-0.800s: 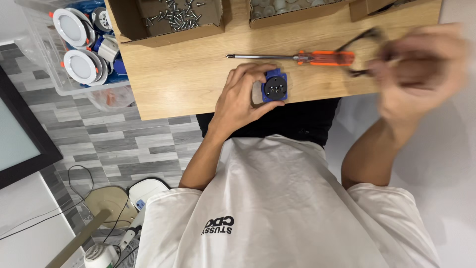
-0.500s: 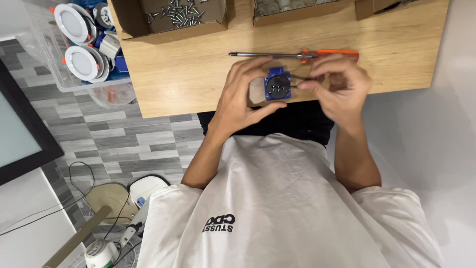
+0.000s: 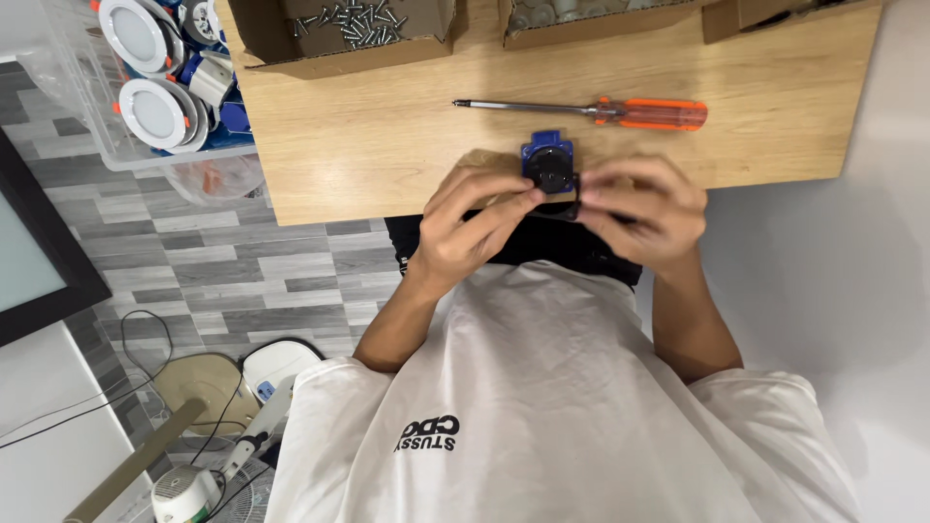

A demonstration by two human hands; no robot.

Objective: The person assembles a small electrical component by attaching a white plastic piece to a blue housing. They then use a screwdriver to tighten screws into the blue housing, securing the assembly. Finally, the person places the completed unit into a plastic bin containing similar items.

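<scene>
Both hands hold one small blue socket-like part [image 3: 550, 167] with a round black centre, just above the near edge of the wooden table [image 3: 387, 155]. My left hand [image 3: 475, 218] grips it from the left with thumb and fingers. From the right, the fingertips of my right hand [image 3: 639, 205] pinch its side. An orange-handled screwdriver [image 3: 591, 111] lies on the table just beyond the part, untouched.
A cardboard box of loose screws [image 3: 354, 34] and a second cardboard box [image 3: 601, 24] stand at the table's far side. Left of the table is a clear plastic bin [image 3: 145, 97] holding round white lamps. Grey floor, cables and a white device [image 3: 271, 373] lie below.
My right hand has swung in from near the screwdriver's handle and closed on the blue part. The left hand has kept hold of the part throughout.
</scene>
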